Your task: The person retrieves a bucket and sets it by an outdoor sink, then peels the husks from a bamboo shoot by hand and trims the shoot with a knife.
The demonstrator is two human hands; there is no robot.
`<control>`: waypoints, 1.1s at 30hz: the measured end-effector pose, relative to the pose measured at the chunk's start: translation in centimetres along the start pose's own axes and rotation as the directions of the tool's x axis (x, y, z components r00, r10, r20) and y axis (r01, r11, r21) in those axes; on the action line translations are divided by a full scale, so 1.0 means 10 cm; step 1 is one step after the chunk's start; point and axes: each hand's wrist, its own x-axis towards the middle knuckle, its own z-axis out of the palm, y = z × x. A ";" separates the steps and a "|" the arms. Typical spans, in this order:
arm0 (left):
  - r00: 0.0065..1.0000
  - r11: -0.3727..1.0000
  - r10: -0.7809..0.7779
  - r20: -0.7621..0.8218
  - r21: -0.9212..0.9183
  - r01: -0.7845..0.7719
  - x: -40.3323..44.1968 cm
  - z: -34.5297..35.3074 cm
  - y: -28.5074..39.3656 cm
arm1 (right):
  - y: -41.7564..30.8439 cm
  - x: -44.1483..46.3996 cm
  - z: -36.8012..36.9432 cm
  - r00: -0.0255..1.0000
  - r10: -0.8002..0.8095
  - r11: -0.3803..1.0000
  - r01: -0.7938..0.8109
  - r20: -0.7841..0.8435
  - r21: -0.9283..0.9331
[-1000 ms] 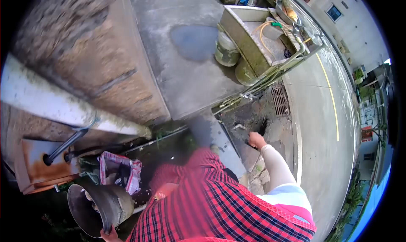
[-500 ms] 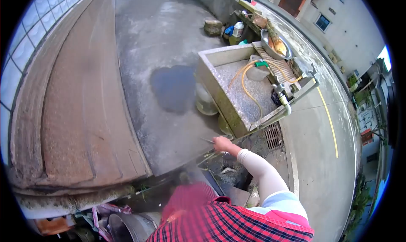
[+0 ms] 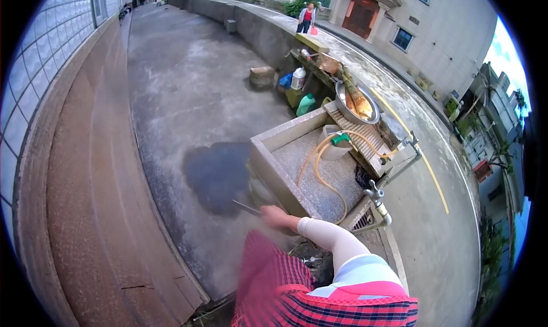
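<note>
My right hand [image 3: 277, 217], at the end of a white sleeve, is closed around the handle end of a knife [image 3: 246, 207], as far as its thin grey blade shows. The blade points left, over the concrete ground near a dark wet patch [image 3: 216, 175]. The hand is beside the near lower corner of a stone sink [image 3: 268, 166]. In the sink lie a yellow hose [image 3: 321, 179] with a green nozzle [image 3: 340, 138] and a pale bucket [image 3: 337, 151]. My left hand is out of view. A red checked garment [image 3: 279, 281] covers my front.
Metal taps [image 3: 374, 193] rise at the sink's right side. Behind it are a metal basin [image 3: 372, 117], a green jug [image 3: 306, 104], a white bottle [image 3: 298, 78] and a stone block [image 3: 262, 78]. A person [image 3: 306, 18] stands on the road. A brown ledge [image 3: 97, 173] runs along the left.
The view has tilted up and moved forward, showing more of the lane and the person. My right hand, still holding the knife, has shifted left and down in view, near the wet patch.
</note>
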 end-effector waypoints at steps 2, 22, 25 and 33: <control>1.000 1.000 -0.022 -0.006 -0.006 0.022 0.18 0.17 0.14 | -0.04 0.38 -0.13 0.999 0.005 1.000 -0.006 0.045 0.029; 0.920 0.960 -0.177 -0.349 -0.266 0.084 0.69 0.72 2.91 | -0.90 2.81 -2.54 0.975 0.068 0.986 -0.098 0.213 0.134; 0.920 0.958 -0.181 -0.349 -0.274 0.084 0.95 0.70 3.21 | -0.50 3.32 -2.67 0.948 0.247 0.892 -0.304 0.203 0.336; 0.938 0.962 -0.163 -0.305 -0.258 0.084 1.52 0.74 4.09 | -0.10 3.63 -3.87 0.221 0.928 0.264 0.175 -0.299 0.948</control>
